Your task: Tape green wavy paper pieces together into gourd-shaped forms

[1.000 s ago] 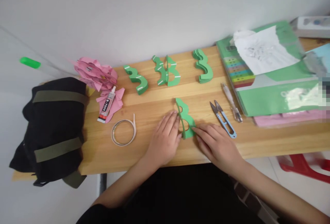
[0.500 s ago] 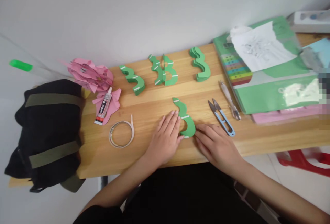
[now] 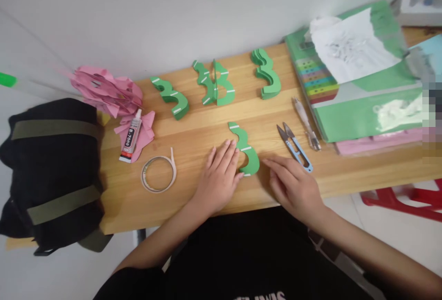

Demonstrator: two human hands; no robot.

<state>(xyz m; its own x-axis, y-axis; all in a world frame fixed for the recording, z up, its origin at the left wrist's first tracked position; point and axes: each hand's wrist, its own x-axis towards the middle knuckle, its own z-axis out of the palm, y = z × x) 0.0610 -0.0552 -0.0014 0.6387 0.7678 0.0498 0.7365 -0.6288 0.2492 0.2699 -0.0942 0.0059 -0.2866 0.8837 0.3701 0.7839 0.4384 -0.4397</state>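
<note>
Our left hand [image 3: 218, 178] flat on green paper piece [image 3: 249, 155], right hand [image 3: 297, 189] loosely curled beside it.
"B-7000" glue tube [image 3: 130, 137] left of both.

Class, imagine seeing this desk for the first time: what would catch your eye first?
Probably the bright green wavy paper shapes, lined up toward the wall, with one more between the two hands. Next, the crumpled pink paper at the back left, beside the big black bag with olive straps on the left end of the desk.
</note>
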